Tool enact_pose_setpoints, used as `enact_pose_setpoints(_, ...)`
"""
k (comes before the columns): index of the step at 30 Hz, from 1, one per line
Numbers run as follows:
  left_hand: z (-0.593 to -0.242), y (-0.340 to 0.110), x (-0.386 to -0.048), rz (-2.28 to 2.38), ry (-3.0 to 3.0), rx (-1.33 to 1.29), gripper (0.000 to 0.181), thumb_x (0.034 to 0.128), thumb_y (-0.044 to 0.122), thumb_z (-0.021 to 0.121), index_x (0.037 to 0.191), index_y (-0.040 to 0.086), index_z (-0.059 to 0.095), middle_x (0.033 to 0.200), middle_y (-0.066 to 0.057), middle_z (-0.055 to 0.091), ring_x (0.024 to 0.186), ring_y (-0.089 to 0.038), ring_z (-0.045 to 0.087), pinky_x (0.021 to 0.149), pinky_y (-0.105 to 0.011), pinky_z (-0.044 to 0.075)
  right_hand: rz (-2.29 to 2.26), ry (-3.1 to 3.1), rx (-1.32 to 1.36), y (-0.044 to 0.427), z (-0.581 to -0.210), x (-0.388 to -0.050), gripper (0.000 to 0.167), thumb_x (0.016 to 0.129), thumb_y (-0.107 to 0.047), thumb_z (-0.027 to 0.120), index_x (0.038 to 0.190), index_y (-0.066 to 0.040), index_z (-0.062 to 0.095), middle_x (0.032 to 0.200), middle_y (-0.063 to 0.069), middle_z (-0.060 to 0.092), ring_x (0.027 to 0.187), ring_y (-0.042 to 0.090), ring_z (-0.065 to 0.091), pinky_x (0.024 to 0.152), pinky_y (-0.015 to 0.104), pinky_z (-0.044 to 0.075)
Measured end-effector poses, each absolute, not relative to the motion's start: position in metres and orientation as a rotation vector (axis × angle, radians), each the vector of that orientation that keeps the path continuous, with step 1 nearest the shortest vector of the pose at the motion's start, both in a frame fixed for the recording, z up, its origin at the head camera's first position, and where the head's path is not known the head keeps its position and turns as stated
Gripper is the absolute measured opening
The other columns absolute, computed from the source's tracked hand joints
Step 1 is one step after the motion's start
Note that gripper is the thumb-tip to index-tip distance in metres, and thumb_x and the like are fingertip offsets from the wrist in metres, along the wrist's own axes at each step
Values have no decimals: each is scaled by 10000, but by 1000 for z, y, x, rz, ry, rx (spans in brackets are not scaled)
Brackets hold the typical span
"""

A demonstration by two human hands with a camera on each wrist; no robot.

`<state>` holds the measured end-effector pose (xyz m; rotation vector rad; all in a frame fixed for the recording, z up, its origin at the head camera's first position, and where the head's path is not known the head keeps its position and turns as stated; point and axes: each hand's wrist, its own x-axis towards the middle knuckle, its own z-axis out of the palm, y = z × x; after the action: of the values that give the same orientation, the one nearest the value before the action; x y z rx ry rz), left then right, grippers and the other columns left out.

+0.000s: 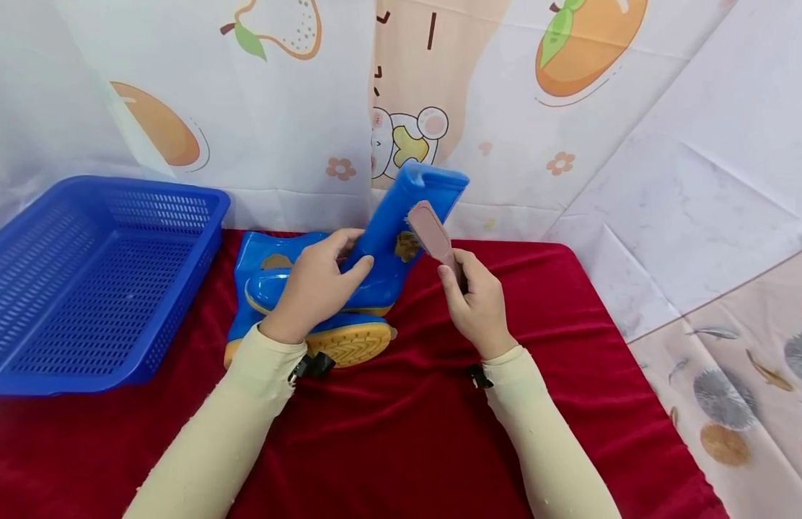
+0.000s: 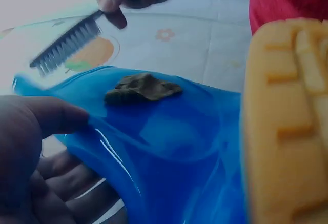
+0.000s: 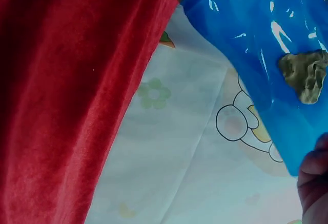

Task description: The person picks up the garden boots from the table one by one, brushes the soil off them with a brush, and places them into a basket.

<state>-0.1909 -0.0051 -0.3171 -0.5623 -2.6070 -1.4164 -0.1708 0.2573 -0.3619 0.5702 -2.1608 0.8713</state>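
My left hand (image 1: 318, 282) grips a blue rain boot (image 1: 389, 216) by its shaft, thumb on the near side and fingers behind. The boot is tilted, its opening up towards the back. A brown, mud-like clump (image 2: 143, 88) sticks to the shaft. In my right hand (image 1: 480, 306) is a scrubbing brush (image 1: 430, 231), held by its handle. Its bristles (image 2: 69, 45) face the boot; in the left wrist view they stand apart from the clump. Another blue boot (image 1: 250, 263) lies beneath, with a brown patch and a yellow sole (image 1: 352, 343).
A blue plastic basket (image 1: 221, 216) with slotted sides stands on the left. Red cloth (image 1: 401, 440) covers the table, whose right edge slants towards the front. Behind it hangs a white, fruit-printed curtain (image 1: 284, 130).
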Motion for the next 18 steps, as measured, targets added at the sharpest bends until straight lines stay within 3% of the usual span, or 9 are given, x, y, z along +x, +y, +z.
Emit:
enact_pose_setpoints(6, -318, -4, -191, -1411, -2509, -589, 416, 1018, 286, 684, 1388, 103, 635, 1208, -68, 734, 1089, -229, 700, 959, -461, 571, 862, -2196, 572, 257, -363, -172, 238, 1025, -160, 645, 1208, -11, 673, 817, 63, 583, 677, 148, 490, 610, 305, 413)
enact_pose_setpoints(12, -314, -12, -192, -1454, -2325, -502, 425, 991, 237, 718, 1381, 84, 645, 1189, -101, 743, 1039, -228, 715, 927, -457, 591, 829, -2167, 578, 255, -362, -171, 252, 985, -117, 697, 1209, -1, 692, 896, 97, 656, 733, 193, 559, 661, 360, 488)
enact_pose_setpoints(18, -320, -11, -194, -1350, -2449, -516, 478, 1002, 280, 703, 1429, 89, 608, 1265, -116, 720, 1108, -277, 707, 938, -485, 583, 842, -2162, 571, 253, -365, -171, 316, 986, -120, 670, 1282, -9, 667, 965, 114, 695, 739, 197, 576, 664, 374, 507)
